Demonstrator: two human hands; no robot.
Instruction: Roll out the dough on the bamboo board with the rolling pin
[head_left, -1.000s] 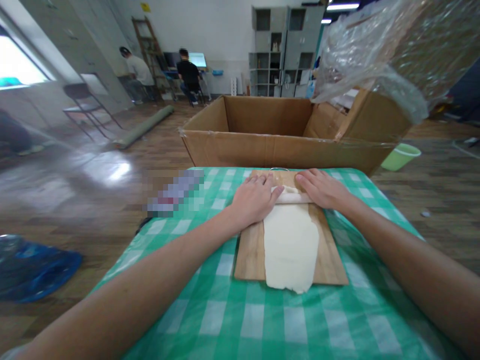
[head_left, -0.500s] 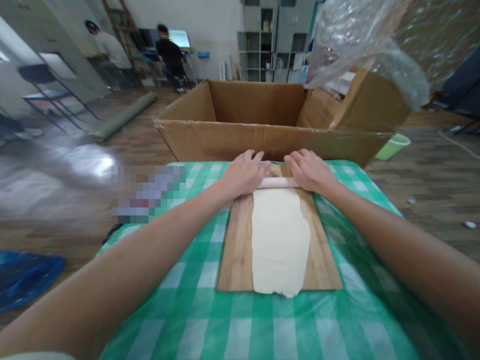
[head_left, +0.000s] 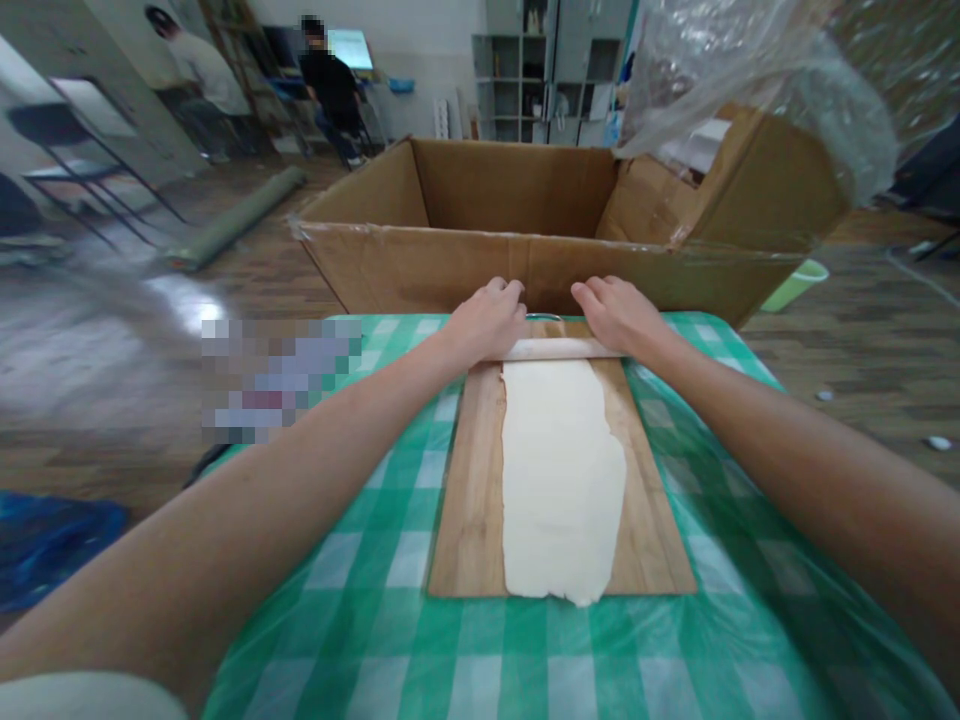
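Note:
A pale wooden rolling pin (head_left: pixel 556 349) lies crosswise at the far end of a wooden board (head_left: pixel 469 520). My left hand (head_left: pixel 491 318) is on its left end and my right hand (head_left: pixel 616 315) on its right end, fingers bent over and pointing away from me. Just on my side of the pin, a long flat sheet of cream-coloured dough (head_left: pixel 559 480) stretches down the board. The dough's ragged near edge hangs slightly past the board's near edge. Part of a metal handle shows at the board's far end, between my hands.
Under the board is a table with a green-and-white checked cloth (head_left: pixel 360 620). A large open cardboard box (head_left: pixel 450 265) stands right behind it, plastic wrap (head_left: pixel 832 110) at its right. A pixelated item (head_left: pixel 281 385) is at the table's left. Two people are in the background.
The rolling pin has shifted slightly toward the board's far end, and more of its length shows. My hands sit a little farther apart on it, with fingers more bent. The view has tilted slightly.

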